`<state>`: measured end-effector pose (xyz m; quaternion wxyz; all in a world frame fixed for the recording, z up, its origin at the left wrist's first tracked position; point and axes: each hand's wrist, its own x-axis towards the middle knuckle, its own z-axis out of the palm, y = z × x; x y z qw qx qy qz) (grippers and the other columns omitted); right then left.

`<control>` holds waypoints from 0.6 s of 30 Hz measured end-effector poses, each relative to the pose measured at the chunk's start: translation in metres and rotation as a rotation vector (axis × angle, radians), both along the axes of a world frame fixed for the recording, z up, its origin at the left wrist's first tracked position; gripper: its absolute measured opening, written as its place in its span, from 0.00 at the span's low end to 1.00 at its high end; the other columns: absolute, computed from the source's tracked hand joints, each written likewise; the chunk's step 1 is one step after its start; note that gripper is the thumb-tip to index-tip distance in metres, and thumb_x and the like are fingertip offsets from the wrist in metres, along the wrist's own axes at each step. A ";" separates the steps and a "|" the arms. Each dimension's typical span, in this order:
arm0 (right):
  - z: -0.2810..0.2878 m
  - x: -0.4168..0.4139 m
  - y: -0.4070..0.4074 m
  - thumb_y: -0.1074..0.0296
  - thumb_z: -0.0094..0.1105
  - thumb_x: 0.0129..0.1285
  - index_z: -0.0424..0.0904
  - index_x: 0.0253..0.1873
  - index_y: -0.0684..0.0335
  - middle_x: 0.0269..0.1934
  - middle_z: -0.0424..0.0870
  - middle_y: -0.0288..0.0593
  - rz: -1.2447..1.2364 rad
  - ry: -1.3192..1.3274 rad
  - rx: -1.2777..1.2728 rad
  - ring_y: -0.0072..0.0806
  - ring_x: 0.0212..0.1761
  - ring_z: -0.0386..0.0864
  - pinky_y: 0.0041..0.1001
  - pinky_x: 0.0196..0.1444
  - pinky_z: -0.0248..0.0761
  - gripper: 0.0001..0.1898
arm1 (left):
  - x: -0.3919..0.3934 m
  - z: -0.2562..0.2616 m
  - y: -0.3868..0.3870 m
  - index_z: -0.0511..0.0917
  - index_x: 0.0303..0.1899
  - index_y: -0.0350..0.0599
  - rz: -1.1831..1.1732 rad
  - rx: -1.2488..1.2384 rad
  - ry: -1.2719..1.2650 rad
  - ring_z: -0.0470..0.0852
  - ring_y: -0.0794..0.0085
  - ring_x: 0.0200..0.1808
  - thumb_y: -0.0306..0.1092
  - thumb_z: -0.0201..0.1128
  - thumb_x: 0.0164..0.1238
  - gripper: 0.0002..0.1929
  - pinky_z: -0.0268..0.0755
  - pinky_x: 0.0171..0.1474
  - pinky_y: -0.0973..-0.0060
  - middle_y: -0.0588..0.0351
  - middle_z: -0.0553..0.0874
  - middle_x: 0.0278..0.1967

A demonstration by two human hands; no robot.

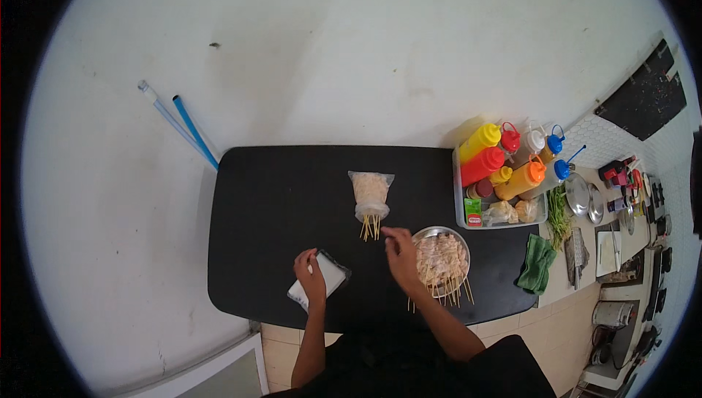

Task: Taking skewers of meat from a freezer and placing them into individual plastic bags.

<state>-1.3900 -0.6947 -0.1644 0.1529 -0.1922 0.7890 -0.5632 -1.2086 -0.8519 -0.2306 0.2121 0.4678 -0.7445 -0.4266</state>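
My left hand (310,277) is at the upper left edge of a flat white packet (330,273) in clear plastic, with thumb and fingers about that edge. Past it, a plastic bag of skewered pale meat (371,192) lies on the black table (274,206), its bare bamboo sticks (371,228) pointing towards me. Just right of those stick ends hovers my right hand (402,258), fingers apart and holding nothing. Beside this hand stands a round metal bowl (439,230) heaped with skewers of raw pale meat (443,258); their sticks hang over its near rim.
A clear plastic bin (502,226) of squeeze bottles (482,165) stands at the back right. Right of the table are a green cloth (537,263), leafy greens (558,214), a cleaver-like blade (576,258) and a knife on a white board (607,252). Blue pipes (192,129) lean on the wall.
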 end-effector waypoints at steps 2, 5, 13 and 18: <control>-0.004 0.030 -0.002 0.74 0.59 0.68 0.82 0.49 0.65 0.42 0.79 0.44 0.065 0.026 -0.005 0.28 0.38 0.80 0.26 0.39 0.72 0.07 | 0.019 0.006 0.016 0.74 0.60 0.41 -0.002 -0.152 -0.224 0.73 0.56 0.61 0.37 0.62 0.69 0.21 0.65 0.62 0.58 0.47 0.78 0.55; -0.049 0.063 -0.005 0.73 0.60 0.67 0.81 0.51 0.64 0.44 0.79 0.47 0.370 -0.107 0.055 0.34 0.40 0.80 0.29 0.42 0.73 0.10 | 0.047 -0.004 0.024 0.73 0.62 0.49 -0.077 -0.261 -0.388 0.69 0.50 0.63 0.38 0.68 0.62 0.26 0.58 0.64 0.47 0.49 0.75 0.58; -0.075 0.097 -0.008 0.70 0.68 0.59 0.78 0.41 0.67 0.36 0.77 0.48 0.369 -0.022 0.290 0.42 0.40 0.79 0.37 0.45 0.73 0.10 | 0.043 0.003 0.039 0.75 0.60 0.50 -0.294 -0.148 -0.423 0.68 0.55 0.64 0.32 0.70 0.57 0.27 0.55 0.66 0.52 0.50 0.75 0.57; -0.072 0.094 0.002 0.72 0.69 0.58 0.75 0.37 0.67 0.34 0.76 0.49 0.334 -0.037 0.301 0.43 0.37 0.79 0.38 0.41 0.73 0.10 | 0.038 0.018 0.062 0.73 0.61 0.48 -0.289 -0.294 -0.262 0.66 0.53 0.66 0.27 0.68 0.57 0.27 0.54 0.68 0.52 0.48 0.72 0.60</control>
